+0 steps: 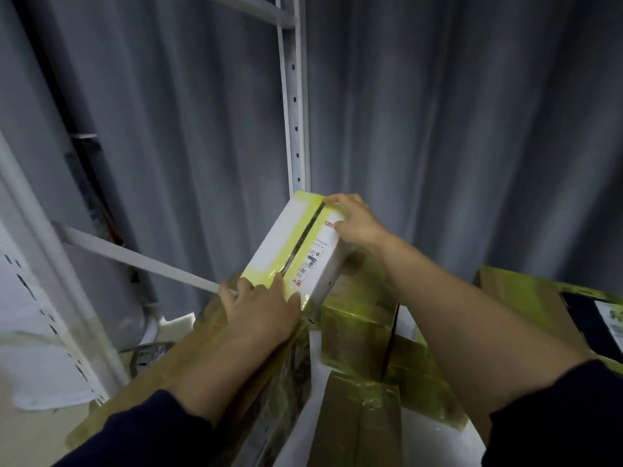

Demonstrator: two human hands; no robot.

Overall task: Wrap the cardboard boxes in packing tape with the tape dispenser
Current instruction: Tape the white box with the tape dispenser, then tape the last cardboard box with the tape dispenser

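Observation:
A small white box [290, 241] with yellowish tape along its dark middle seam is held up, tilted, above a pile of boxes. My left hand [261, 313] holds its near end, fingers spread along the edge and thumb on the corner. My right hand [354, 219] grips its far end, fingers curled over the top corner. No tape dispenser is in view.
Brown cardboard boxes wrapped in yellowish tape lie below: one at the left [215, 392], several at the centre and right [371, 335]. A white metal shelf post [296, 106] and crossbar [135, 257] stand before a grey curtain [455, 129].

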